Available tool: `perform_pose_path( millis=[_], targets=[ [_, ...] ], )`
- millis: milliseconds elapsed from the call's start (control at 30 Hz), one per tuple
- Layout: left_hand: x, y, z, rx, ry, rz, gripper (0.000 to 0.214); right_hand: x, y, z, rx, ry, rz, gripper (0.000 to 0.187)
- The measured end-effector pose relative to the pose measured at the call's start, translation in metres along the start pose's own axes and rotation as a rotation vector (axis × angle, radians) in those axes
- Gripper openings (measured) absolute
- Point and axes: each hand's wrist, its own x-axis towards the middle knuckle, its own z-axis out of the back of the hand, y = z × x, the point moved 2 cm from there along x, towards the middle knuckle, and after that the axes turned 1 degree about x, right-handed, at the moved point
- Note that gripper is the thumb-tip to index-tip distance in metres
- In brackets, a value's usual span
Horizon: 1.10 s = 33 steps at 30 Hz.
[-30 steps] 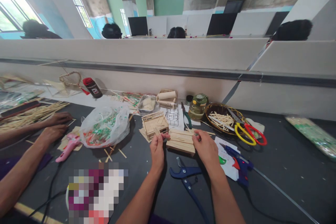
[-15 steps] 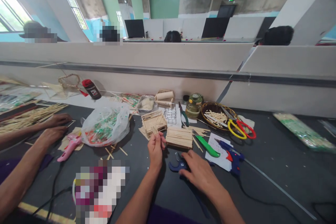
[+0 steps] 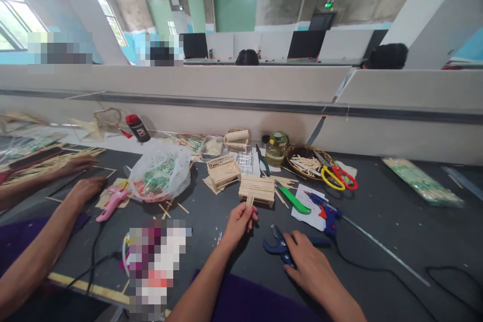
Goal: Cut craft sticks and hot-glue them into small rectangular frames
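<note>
Wooden sticks (image 3: 249, 202), one small bunch, pinched in the closed grip of the left hand (image 3: 239, 222), before a slatted block (image 3: 257, 187) on the dark surface (image 3: 381, 226). Blue cutter (image 3: 278, 248), under the right hand (image 3: 307, 257), whose closure cannot be told. Block, apparently largely assembled; held bunch, still loose.

Stick platform (image 3: 257, 189) behind cutter (image 3: 278, 248), left of knife (image 3: 296, 200).

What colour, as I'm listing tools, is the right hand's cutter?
The cutter is dark blue (head view).
</note>
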Motion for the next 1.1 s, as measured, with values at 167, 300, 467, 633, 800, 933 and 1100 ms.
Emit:
perform_pose_path(
  millis=[167,300,467,633,800,933,1100],
  targets=[
    [-0.002,0.007,0.001,0.136,0.068,-0.005,0.047,-0.020,-0.019,-0.003,-0.022,0.001,-0.029,0.055],
    [0.000,0.010,0.005,0.188,0.090,-0.019,0.049,-0.036,-0.036,-0.012,-0.088,-0.006,-0.067,0.052],
    [0.001,0.013,0.007,0.230,0.138,-0.020,0.054,-0.048,-0.063,-0.019,-0.192,-0.026,-0.131,0.053],
    [-0.001,0.008,0.007,0.364,0.233,-0.031,0.052,-0.021,-0.044,0.006,-0.147,-0.115,-0.095,0.038],
    [-0.001,-0.003,0.012,0.508,0.304,-0.054,0.044,0.041,0.011,0.025,0.165,-0.296,0.097,0.035],
    [-0.001,-0.010,0.016,0.687,0.293,-0.119,0.031,0.074,0.026,0.005,0.255,-0.214,0.195,0.031],
    [-0.004,-0.007,0.017,0.869,0.188,-0.235,0.014,0.083,0.017,-0.022,0.274,-0.149,0.175,0.026]
  ],
)
